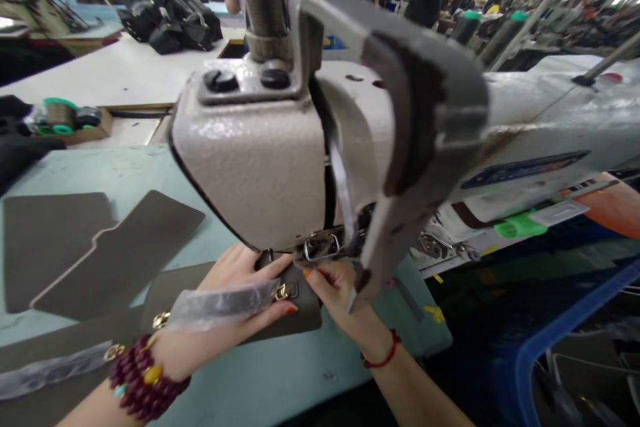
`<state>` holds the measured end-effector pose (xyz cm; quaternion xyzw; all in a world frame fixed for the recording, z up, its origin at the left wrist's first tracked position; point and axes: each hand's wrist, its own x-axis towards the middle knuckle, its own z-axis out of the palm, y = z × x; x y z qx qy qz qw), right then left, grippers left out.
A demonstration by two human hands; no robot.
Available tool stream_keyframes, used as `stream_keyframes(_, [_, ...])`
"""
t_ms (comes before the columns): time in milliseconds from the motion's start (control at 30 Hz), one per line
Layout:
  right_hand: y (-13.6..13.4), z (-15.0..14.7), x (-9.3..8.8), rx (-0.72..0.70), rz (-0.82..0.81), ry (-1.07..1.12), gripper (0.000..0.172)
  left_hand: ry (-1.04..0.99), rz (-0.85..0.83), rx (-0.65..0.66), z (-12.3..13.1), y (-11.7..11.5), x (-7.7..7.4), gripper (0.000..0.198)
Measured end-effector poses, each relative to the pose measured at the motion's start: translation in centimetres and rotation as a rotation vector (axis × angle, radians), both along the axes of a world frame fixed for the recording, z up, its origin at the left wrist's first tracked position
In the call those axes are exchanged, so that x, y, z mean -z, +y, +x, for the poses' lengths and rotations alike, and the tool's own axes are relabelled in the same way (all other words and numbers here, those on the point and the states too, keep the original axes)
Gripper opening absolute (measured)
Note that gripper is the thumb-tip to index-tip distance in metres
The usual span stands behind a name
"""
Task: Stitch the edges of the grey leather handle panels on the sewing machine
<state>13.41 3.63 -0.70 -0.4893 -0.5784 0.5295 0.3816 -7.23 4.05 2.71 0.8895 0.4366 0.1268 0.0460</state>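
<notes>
Under the head of a sewing machine (250,173) lies a dark grey panel (305,317) with a gold-ringed handle strap (220,305) wrapped in clear plastic. My left hand (240,273) rests flat on this panel, fingers spread, with the strap crossing over its back. Close to the presser foot area, my right hand (337,287) is closed in a pinch at the panel's far right edge. What lies between its thumb and fingers is hidden. The needle cannot be made out behind the machine's metal guard (425,100).
Loose grey panels (125,247) lie on the green tabletop (250,387) at left, near another wrapped strap (55,370). Thread spools (63,117) sit in a box behind. A blue bin (530,360) stands at lower right. Black bags (170,20) and several people are farther back.
</notes>
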Motion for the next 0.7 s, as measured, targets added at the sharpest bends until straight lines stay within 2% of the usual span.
stream_keyframes(200, [-0.3,1.3,-0.4,0.007,0.045,-0.061,0.039,-0.013,0.091,-0.187,2.2,-1.4,-0.2,0.050])
stream_keyframes(367, [-3.0,2.7,1.1,-0.094,-0.088,0.020,0.032,0.005,0.049,-0.198,2.3,-1.7,-0.2,0.049])
stream_keyframes(433, [-3.7,3.1,1.6,-0.131,-0.093,0.031,0.033,0.012,0.011,-0.197,2.3,-1.7,-0.6,0.049])
stream_keyframes(600, [-3.9,2.8,1.9,-0.122,-0.068,0.057,0.039,-0.053,0.037,-0.209,2.4,-1.2,-1.2,0.043])
stream_keyframes(700, [-3.5,2.4,1.9,-0.108,-0.096,0.096,0.037,-0.131,-0.020,-0.211,2.2,-0.4,-1.2,0.034])
